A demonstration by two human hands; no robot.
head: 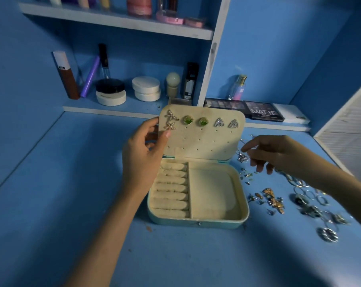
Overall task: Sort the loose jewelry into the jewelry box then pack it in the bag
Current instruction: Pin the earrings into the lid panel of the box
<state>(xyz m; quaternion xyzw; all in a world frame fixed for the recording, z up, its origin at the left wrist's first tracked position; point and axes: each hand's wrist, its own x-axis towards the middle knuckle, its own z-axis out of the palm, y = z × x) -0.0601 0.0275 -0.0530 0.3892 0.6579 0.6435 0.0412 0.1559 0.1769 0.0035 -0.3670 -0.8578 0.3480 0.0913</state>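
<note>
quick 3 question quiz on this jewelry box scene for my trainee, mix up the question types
1. True or false: the ring rolls in the jewelry box hold rings.
2. How many earrings are pinned in the lid? A four, B six, C eight.
3. Fill in: the loose jewelry lies on the table to the box's ___, near the right hand.
Key: 1 false; 2 B; 3 right.
</note>
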